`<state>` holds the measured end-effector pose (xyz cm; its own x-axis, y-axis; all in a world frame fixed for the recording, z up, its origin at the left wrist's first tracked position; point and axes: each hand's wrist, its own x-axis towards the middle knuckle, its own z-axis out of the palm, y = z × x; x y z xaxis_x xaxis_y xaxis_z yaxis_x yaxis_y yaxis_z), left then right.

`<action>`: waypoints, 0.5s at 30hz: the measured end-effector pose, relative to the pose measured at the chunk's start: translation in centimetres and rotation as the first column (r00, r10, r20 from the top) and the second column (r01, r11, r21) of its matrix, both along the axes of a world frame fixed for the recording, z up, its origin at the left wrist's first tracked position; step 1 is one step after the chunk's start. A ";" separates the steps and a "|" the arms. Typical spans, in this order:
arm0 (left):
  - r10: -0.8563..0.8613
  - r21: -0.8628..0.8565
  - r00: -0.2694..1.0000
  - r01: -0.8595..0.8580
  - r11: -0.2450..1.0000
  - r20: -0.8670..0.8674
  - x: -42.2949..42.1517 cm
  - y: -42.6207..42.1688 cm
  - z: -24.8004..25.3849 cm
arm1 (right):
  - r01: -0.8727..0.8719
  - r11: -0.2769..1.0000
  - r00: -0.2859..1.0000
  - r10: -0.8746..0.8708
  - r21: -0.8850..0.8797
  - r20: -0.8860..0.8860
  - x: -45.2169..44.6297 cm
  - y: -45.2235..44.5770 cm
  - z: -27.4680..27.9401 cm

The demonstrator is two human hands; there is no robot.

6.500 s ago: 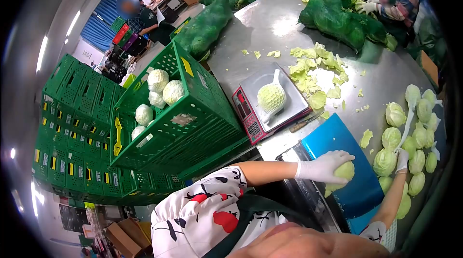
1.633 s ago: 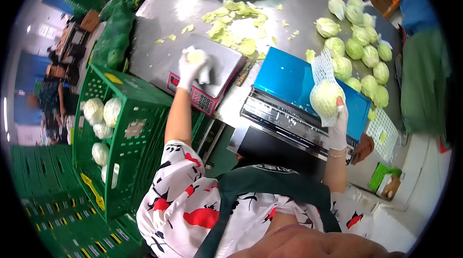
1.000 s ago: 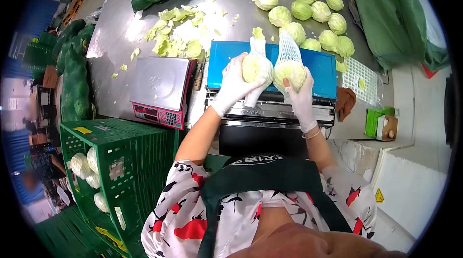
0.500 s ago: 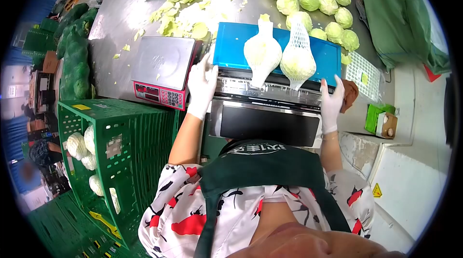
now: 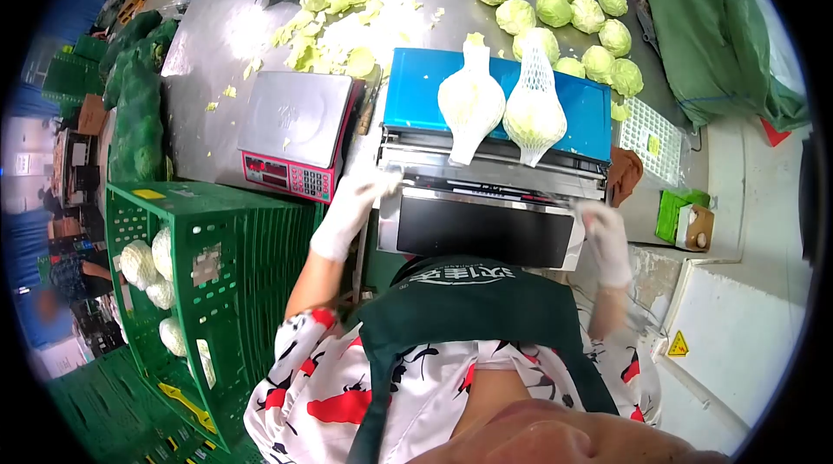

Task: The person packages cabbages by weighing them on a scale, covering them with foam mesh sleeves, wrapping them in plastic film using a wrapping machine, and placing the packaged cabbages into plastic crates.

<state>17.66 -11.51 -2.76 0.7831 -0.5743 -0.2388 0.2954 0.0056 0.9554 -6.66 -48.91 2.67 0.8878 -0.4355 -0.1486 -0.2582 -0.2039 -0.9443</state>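
Observation:
My left hand, in a white glove, is at the left front edge of a wrapping machine. Its fingers are drawn together, slightly blurred. At the machine's right front corner is my right hand, also gloved, its fingers bent into a pinch and smeared by motion. Whatever either hand pinches is too thin or blurred to make out. Two pale cabbages in white net sleeves, a left one and a right one, lie side by side on the blue top plate, beyond both hands.
A red-framed scale stands left of the machine. Loose cabbages and leaf scraps lie on the metal table. A green crate holding netted cabbages is at lower left. A white grid tray lies right.
Both hands have come down toward my body from the sides of the blue plate, and their fingers have closed. The netted cabbages stay on the plate.

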 end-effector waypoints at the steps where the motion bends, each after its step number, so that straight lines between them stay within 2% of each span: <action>1: -0.119 0.065 0.992 0.116 0.991 0.035 -0.8 1.6 2.9 | -0.165 0.986 0.986 0.164 0.005 0.019 -2.3 -1.0 1.1; 2: -0.238 0.130 0.969 0.229 0.965 0.065 -0.9 2.2 6.7 | -0.258 0.965 0.959 0.249 0.051 0.137 -2.6 -1.9 2.3; 3: -0.234 -0.026 0.966 0.238 0.971 0.114 -0.3 2.1 8.6 | -0.361 0.928 0.910 0.328 0.097 0.254 -2.9 -2.7 3.6; 4: -0.218 -0.179 0.963 0.245 0.953 0.156 -0.1 1.9 10.0 | -0.415 0.891 0.839 0.296 0.184 0.457 -1.8 -2.9 5.3; 5: -0.078 -0.285 0.987 0.117 0.951 0.143 1.3 0.7 9.7 | -0.481 0.840 0.735 0.228 0.253 0.639 -0.4 -3.2 7.0; 6: 0.059 -0.386 0.990 -0.004 0.923 0.131 2.7 -0.6 9.4 | -0.284 0.937 0.866 0.160 0.203 0.473 1.4 -3.8 9.4; 7: 0.161 -0.445 0.966 -0.055 0.894 0.204 3.9 -4.5 10.8 | -0.155 0.979 0.926 0.097 0.132 0.364 4.5 -3.7 10.0; 8: 0.046 -0.316 0.938 0.069 0.946 0.343 6.6 -7.4 11.5 | -0.040 0.998 0.969 0.025 0.055 0.246 7.6 -3.6 10.5; 9: -0.011 -0.191 0.883 0.113 0.975 0.469 9.2 -9.9 10.3 | 0.005 1.000 0.981 -0.005 -0.003 0.194 11.5 -3.7 9.5; 10: -0.201 0.143 0.794 0.145 0.979 0.573 11.4 -11.1 7.4 | -0.233 0.888 0.960 0.275 -0.398 0.053 13.7 -6.2 5.8; 11: -0.342 0.335 0.649 0.141 0.932 0.680 12.0 -12.7 6.0 | -0.361 0.684 0.916 0.389 -0.634 -0.102 15.2 -6.6 3.3; 12: -0.509 0.506 0.351 0.107 0.856 0.786 12.8 -13.7 3.4 | -0.447 0.483 0.855 0.480 -0.753 -0.199 16.3 -6.8 1.0; 13: -0.653 0.648 0.272 0.121 0.752 0.707 13.2 -14.6 2.0 | -0.440 0.574 0.870 0.464 -0.691 -0.167 16.7 -7.0 -0.9; 14: -0.694 0.689 0.473 0.221 0.690 0.543 12.6 -15.3 1.9 | -0.427 0.658 0.885 0.446 -0.620 -0.136 17.3 -7.0 -1.9; 15: -0.677 0.649 0.507 0.268 0.712 0.533 13.1 -16.0 1.6 | -0.416 0.727 0.897 0.427 -0.546 -0.114 18.0 -7.5 -2.6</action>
